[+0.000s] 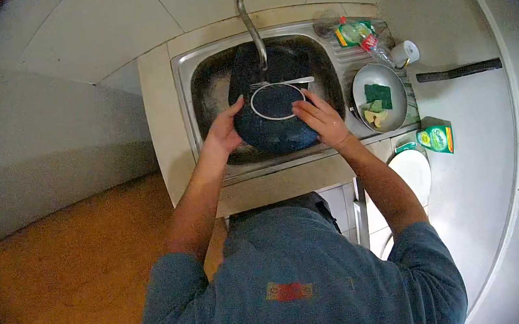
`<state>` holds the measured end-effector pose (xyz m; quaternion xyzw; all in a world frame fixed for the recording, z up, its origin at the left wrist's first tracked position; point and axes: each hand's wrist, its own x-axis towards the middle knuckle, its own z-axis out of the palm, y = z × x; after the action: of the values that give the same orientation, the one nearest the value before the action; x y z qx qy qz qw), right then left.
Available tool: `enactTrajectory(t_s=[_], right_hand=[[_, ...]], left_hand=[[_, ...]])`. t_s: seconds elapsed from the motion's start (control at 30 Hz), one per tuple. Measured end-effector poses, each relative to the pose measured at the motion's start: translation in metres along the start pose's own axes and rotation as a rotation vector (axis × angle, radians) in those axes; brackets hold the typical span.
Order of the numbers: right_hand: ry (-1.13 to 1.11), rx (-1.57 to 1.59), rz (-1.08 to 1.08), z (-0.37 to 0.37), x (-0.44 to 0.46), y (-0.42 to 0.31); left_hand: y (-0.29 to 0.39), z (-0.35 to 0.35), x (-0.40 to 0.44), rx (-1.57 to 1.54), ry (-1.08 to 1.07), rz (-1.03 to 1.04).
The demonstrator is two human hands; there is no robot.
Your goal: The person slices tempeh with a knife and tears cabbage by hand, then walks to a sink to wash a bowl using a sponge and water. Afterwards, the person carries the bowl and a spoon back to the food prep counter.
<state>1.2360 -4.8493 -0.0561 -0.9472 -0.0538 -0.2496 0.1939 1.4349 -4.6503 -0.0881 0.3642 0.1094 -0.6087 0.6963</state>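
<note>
A dark blue plate [275, 135] is held over the sink, with a thin pale ring on its facing surface. My left hand [226, 130] grips the plate's left edge, thumb up along the side and fingers hidden behind it. At the right edge is my right hand [325, 120], its fingertips lying on the plate beside the pale ring. Just beyond the ring a fork [301, 80] lies crosswise. Behind it, a larger black item [288, 53] sits in the sink; its kind is unclear.
The metal tap [247, 16] hangs over the steel sink [185, 106]. On the right drainboard are a metal pan [398, 98] holding green and yellowish pieces, a white mug [405, 53] and a plastic bottle [376, 48]. A green packet [437, 138] stands near the counter's right end.
</note>
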Motion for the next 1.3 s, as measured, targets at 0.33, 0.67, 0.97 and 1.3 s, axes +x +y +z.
enactTrajectory(t_s=[0.33,0.67,0.97,1.3], right_hand=[[-0.273,0.249,0.160,0.053,0.045,0.008],[0.164,0.759,1.076,0.128,0.087,0.042],[0.243,0.840,1.515,0.082,0.087,0.038],[0.400,0.619,1.559,0.009,0.068,0.034]], left_hand=[[0.036,-0.039,-0.006,-0.058,-0.011,0.382],[0.034,-0.060,0.012,-0.057,-0.079,0.477],[0.016,-0.044,0.059,0.195,0.183,0.467],[-0.001,0.003,0.101,0.568,0.311,0.351]])
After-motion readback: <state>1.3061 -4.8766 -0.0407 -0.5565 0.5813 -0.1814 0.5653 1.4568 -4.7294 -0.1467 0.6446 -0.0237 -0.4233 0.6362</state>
